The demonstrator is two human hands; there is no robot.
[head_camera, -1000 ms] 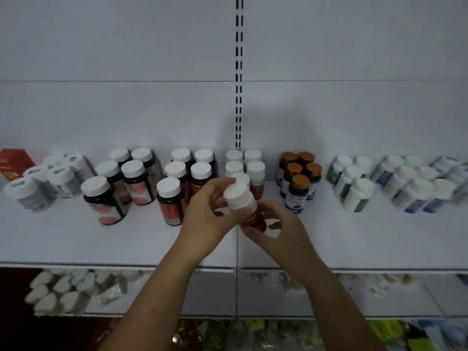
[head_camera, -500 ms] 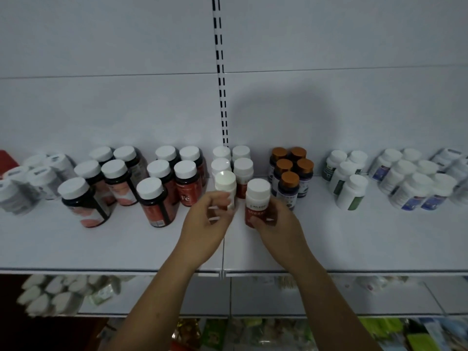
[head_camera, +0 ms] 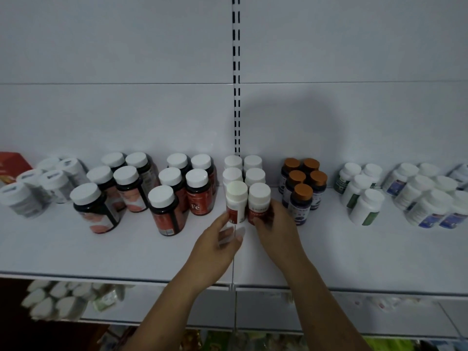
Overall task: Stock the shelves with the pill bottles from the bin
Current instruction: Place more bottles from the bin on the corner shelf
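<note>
Both hands are up at the shelf (head_camera: 76,249), right in the centre of the frame. The two task bottles stand upright at the front of the middle column, side by side and touching.

The left hand (head_camera: 217,247) sits just below and left of the left front bottle (head_camera: 236,201). Its thumb tip rests against the lower edge of the red label. The fingers hang loose and spread in front of the base, too blurred to read finely, but they are not wrapped round anything.

The right hand (head_camera: 276,229) has its thumb and fingers curled round the lower body of the right front bottle (head_camera: 258,202), covering much of the red label. The bottle's base looks to be down on the shelf.

Directly behind the pair stand two more rows of white-capped bottles (head_camera: 243,169), running back to the slotted upright (head_camera: 236,72). Left of centre are dark bottles with red labels (head_camera: 198,191), one marked "Fe". Right of centre sits a cluster of brown-capped bottles (head_camera: 301,183), just beside the right hand's knuckles.

Further right are white bottles with green labels (head_camera: 362,196), then blue-labelled ones (head_camera: 425,201). A red box (head_camera: 10,163) peeks in at the far left edge. A lower shelf (head_camera: 162,312) shows along the bottom of the frame.
</note>
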